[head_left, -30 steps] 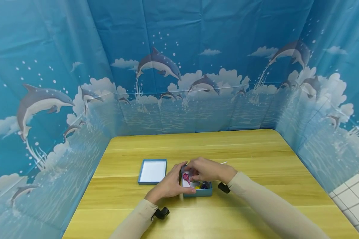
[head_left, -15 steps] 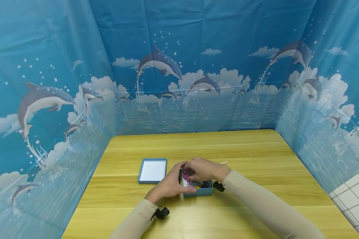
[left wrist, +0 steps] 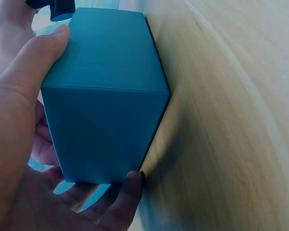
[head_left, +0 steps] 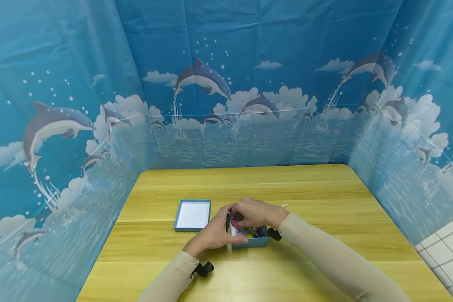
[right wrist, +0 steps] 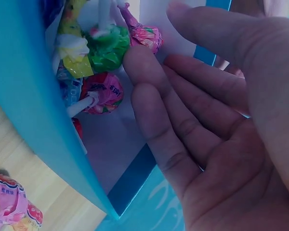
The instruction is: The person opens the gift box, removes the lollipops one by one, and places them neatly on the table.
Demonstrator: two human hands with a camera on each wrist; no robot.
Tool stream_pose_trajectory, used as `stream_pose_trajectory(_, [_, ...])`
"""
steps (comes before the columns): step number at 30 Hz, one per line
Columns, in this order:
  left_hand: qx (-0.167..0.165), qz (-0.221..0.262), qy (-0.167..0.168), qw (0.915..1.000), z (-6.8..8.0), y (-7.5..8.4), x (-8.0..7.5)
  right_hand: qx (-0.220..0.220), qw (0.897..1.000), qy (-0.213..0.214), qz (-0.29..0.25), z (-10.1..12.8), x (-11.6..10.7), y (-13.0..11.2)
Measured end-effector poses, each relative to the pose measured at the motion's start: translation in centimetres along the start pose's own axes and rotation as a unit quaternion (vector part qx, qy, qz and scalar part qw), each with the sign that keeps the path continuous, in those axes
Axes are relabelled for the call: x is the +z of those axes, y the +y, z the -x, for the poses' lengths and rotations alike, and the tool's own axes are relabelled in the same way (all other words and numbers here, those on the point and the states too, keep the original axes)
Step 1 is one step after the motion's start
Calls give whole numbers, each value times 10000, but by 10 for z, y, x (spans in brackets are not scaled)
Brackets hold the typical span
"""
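Observation:
A blue box (head_left: 251,243) holding several wrapped lollipops stands on the table. My left hand (head_left: 213,235) grips its left end, the thumb along the near wall and the fingers round the far side; the left wrist view shows the box's outer walls (left wrist: 106,130) between them. Reaching in from above, my right hand (head_left: 256,212) has its fingers extended and its thumb apart. Those fingertips (right wrist: 144,60) are right by a pink lollipop (right wrist: 147,39) and a green one (right wrist: 108,48). A red-pink lollipop (right wrist: 105,94) and a yellow one (right wrist: 74,60) lie at the box's side.
A blue lid (head_left: 193,215) with a white inside lies left of the box. Outside the box, another pink lollipop (right wrist: 8,199) rests on the table. Past my right wrist a white stick (head_left: 284,205) shows. Dolphin-print curtains (head_left: 226,84) surround the table.
My right hand has shifted slightly left and deeper into the box, its fingers now covering part of the pink lollipop in the head view. My left hand stays on the box.

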State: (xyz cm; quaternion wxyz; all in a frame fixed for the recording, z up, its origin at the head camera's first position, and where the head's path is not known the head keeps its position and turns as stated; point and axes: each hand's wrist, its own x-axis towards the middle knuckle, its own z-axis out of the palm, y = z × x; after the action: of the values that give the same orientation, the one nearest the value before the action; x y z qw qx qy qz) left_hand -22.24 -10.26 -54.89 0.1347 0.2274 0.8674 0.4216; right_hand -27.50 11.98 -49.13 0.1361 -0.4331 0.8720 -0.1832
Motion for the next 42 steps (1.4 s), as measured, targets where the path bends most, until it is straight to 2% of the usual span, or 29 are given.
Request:
stream_pose_trajectory(7, [15,-40,9,10000,0,1,0,6,9998,41,171,-3,0,1])
stream_pose_trajectory(20, [41,-28,-31,10000,0,0,1,159,9998,-62,-91,-6,0,1])
stream_pose_trajectory(42, [57,94,-9,9999,-1,-1,0,350,9992,-181,25,-14,1,0])
